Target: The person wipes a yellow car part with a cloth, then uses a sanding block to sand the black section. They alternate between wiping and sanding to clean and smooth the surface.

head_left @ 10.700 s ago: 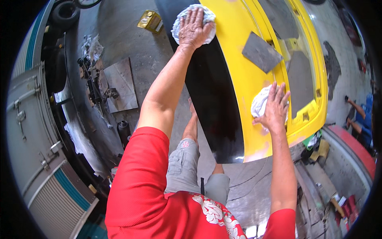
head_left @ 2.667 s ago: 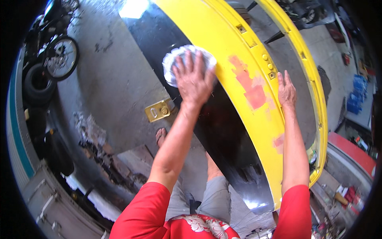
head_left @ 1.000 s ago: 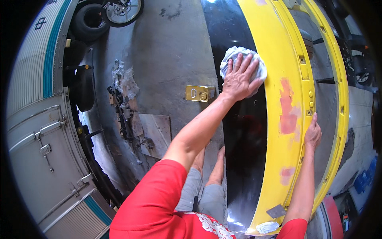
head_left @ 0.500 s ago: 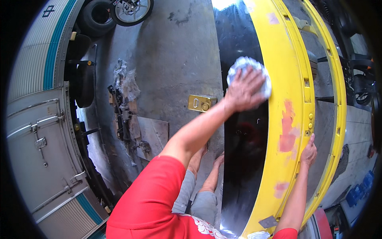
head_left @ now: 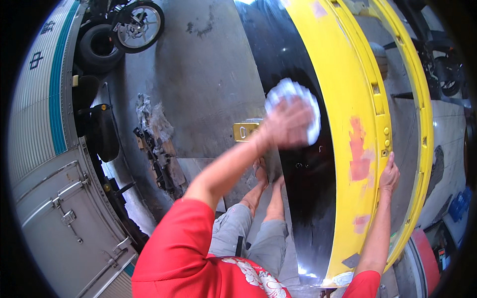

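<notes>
A crumpled white cloth (head_left: 292,90) lies under my left hand (head_left: 288,123), which presses it onto the glossy black strip (head_left: 310,203) of a large yellow body panel (head_left: 340,99). That hand is blurred by motion. On the panel's raised inner edge, my right hand (head_left: 390,178) grips with the thumb showing; its other fingers are mostly hidden. Pinkish-orange filler patches (head_left: 358,159) mark the yellow paint. Near the panel's close end are a small grey piece of sheet (head_left: 351,260) and a white bundle (head_left: 343,279).
A gold metal can (head_left: 244,131) stands on the concrete floor, left of the black strip. Farther left are plastic-wrapped parts (head_left: 155,124), a truck's side (head_left: 64,213), a loose tire (head_left: 102,47) and a motorcycle wheel (head_left: 138,27). Blue containers (head_left: 460,204) sit at the right.
My left hand has moved the cloth left and slightly nearer, off the yellow edge and fully over the black strip. My right hand keeps its hold. The view has shifted.
</notes>
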